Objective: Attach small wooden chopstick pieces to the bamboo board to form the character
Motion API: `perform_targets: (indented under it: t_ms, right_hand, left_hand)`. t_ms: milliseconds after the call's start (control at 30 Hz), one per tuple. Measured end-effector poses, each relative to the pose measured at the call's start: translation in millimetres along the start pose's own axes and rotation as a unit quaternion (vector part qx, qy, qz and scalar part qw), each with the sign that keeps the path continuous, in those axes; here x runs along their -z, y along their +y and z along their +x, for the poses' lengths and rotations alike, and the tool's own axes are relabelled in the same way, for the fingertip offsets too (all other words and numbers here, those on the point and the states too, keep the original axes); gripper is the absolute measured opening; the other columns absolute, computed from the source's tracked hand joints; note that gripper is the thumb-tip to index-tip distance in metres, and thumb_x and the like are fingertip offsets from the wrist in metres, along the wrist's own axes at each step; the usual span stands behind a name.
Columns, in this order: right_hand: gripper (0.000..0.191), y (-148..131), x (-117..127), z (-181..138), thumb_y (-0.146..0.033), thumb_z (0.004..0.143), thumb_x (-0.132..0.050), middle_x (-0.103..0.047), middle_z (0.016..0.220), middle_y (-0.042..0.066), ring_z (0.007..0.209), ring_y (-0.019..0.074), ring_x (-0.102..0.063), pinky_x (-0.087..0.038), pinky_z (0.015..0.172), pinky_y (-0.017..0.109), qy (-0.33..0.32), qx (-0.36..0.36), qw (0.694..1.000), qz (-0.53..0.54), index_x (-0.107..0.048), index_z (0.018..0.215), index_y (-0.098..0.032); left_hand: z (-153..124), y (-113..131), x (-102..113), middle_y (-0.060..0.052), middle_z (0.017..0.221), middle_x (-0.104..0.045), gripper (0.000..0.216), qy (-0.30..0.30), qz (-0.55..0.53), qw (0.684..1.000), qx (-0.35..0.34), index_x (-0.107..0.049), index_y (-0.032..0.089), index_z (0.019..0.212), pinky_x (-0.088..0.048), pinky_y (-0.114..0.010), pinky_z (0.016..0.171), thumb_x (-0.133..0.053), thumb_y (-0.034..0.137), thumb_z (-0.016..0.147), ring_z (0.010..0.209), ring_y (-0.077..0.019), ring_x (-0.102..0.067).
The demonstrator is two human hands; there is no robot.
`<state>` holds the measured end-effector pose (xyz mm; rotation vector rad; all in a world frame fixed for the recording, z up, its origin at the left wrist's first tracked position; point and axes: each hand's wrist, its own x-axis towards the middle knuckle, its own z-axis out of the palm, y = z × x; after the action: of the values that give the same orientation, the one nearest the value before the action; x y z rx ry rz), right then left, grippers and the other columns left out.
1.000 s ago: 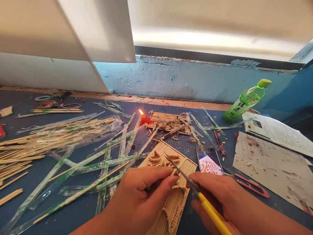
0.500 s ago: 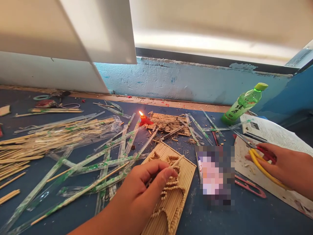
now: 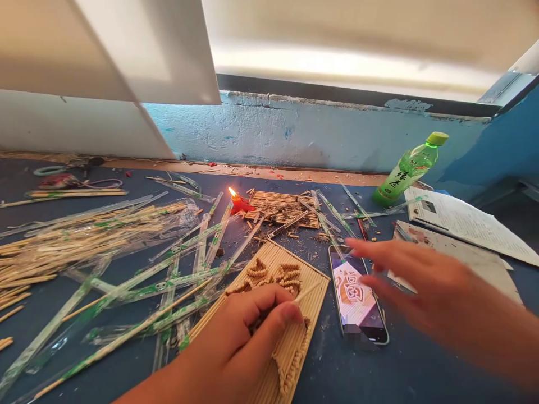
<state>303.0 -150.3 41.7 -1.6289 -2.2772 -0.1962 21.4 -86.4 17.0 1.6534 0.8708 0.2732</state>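
My left hand [image 3: 256, 331] pinches a short wooden stick [image 3: 309, 290] between thumb and forefinger. Under that hand lies a panel of wooden sticks [image 3: 316, 278] laid side by side, with raised curved shapes [image 3: 290, 274] built from small wooden bits. The hand covers the panel's middle and left part. My right hand [image 3: 421, 292], smeared by motion, has its fingers stretched out and apart, with nothing seen in them. Its fingertips are over or near the right side of a phone [image 3: 356, 289], whose lit screen shows a similar stick panel with a raised character.
A lit red candle [image 3: 242, 205] burns beside a smaller, dirtied stick panel [image 3: 280, 205]. Plastic wrappers [image 3: 168, 289] and loose chopsticks [image 3: 138, 221] cover the left side. A green tea bottle [image 3: 404, 177], an open booklet [image 3: 475, 221] and a stained card [image 3: 497, 278] lie at right.
The scissors have left my right hand and are out of sight. That hand has opened and moved left towards the phone. My left hand keeps its pinch on the stick; the view has shifted slightly.
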Motion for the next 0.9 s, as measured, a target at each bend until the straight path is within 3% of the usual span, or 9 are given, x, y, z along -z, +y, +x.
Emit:
perform_targets:
  t_ms: [33,133,233,433,567,667,767,900]
  right_hand:
    - [0.039,-15.2,-3.7,9.3,-0.034,0.100,-0.053,-0.071,0.111,0.008,0.095,0.0207,-0.067,-0.049,0.082,0.032,-0.039,0.061,0.997,0.037,-0.054,0.137,-0.022]
    - [0.014,-39.2,-13.6,31.7,-0.024,0.100,-0.051,-0.063,0.084,0.004,0.075,0.0187,-0.056,-0.041,0.069,0.033,-0.073,0.169,0.981,0.064,-0.063,0.104,-0.017]
    - [0.019,-38.2,-19.2,41.8,-0.018,0.098,-0.053,-0.050,0.073,0.001,0.067,0.0171,-0.042,-0.032,0.063,0.033,-0.073,0.205,0.975,0.054,-0.055,0.078,-0.019]
    - [0.025,-39.3,-33.5,40.1,-0.012,0.096,-0.051,-0.045,0.070,0.001,0.065,0.0158,-0.034,-0.027,0.062,0.034,-0.016,0.231,0.969,0.089,-0.052,0.072,-0.018]
    - [0.025,-50.3,-33.3,42.6,-0.018,0.101,-0.049,-0.051,0.072,0.001,0.066,0.0136,-0.042,-0.034,0.062,0.030,-0.019,0.112,0.972,0.206,-0.059,0.078,-0.015]
    - [0.019,-52.2,-24.1,46.6,-0.024,0.102,-0.050,-0.060,0.080,-0.001,0.071,0.0104,-0.052,-0.040,0.066,0.023,-0.089,0.003,0.934,0.346,-0.066,0.095,-0.018]
    - [0.018,-52.0,-20.5,48.9,-0.028,0.100,-0.055,-0.065,0.078,-0.003,0.069,0.0093,-0.056,-0.042,0.064,0.021,-0.114,-0.061,0.890,0.438,-0.071,0.095,-0.022]
    - [0.021,-52.9,-28.7,49.2,-0.033,0.098,-0.058,-0.071,0.080,-0.001,0.072,0.0121,-0.061,-0.044,0.063,0.022,-0.106,-0.104,0.867,0.475,-0.075,0.091,-0.021]
  left_hand:
    - [-0.2,0.2,0.4,0.001,0.072,-0.057,0.038,-0.007,0.009,1.000,-0.017,-0.064,0.020,0.086,-0.041,-0.023,0.060,-0.043,0.049,0.099,0.066,-0.0147,-0.051]
    - [-0.7,-0.6,2.3,0.001,0.070,-0.055,0.035,-0.008,0.029,0.998,-0.056,-0.061,0.021,0.085,-0.041,-0.023,0.061,-0.041,0.045,0.101,0.064,-0.0143,-0.049]
    - [0.0,-3.1,3.3,0.001,0.070,-0.054,0.036,-0.005,0.048,0.996,-0.075,-0.060,0.020,0.085,-0.040,-0.025,0.061,-0.037,0.043,0.103,0.064,-0.0146,-0.048]
    - [-0.5,-7.2,-3.2,0.001,0.071,-0.050,0.035,0.027,-0.004,0.998,-0.061,-0.055,0.020,0.083,-0.036,-0.024,0.059,-0.039,0.043,0.103,0.064,-0.0136,-0.043]
    - [1.0,-5.3,-5.8,0.005,0.061,-0.038,0.034,0.033,-0.217,0.975,0.023,-0.051,0.021,0.082,-0.026,-0.021,0.048,-0.043,0.048,0.101,0.054,-0.0104,-0.030]
    - [4.8,-3.6,-2.7,0.006,0.057,-0.043,0.033,-0.008,-0.341,0.937,0.078,-0.055,0.020,0.088,-0.013,-0.021,0.042,-0.042,0.047,0.101,0.047,-0.0082,-0.019]
    - [7.9,-3.6,-0.7,0.004,0.059,-0.051,0.030,-0.048,-0.398,0.911,0.098,-0.059,0.018,0.089,-0.008,-0.020,0.041,-0.046,0.043,0.100,0.044,-0.0062,-0.017]
    - [8.7,-3.1,-3.0,0.002,0.065,-0.055,0.027,-0.057,-0.431,0.895,0.093,-0.060,0.018,0.089,-0.012,-0.020,0.043,-0.051,0.041,0.099,0.046,-0.0054,-0.024]
